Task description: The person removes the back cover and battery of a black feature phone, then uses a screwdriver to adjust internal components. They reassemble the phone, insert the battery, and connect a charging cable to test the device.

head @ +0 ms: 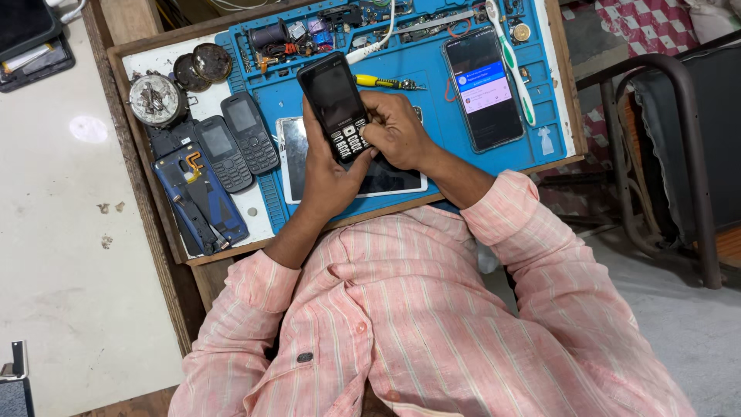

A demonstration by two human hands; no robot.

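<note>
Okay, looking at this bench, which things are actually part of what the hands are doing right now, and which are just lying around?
In use:
- keypad phone, held by the left hand
- right hand, fingers on its keys

Lying about:
- two grey keypad phones
- smartphone, screen lit
- toothbrush
- yellow screwdriver
- white tablet under the hands
- blue back cover
- blue mat
</note>
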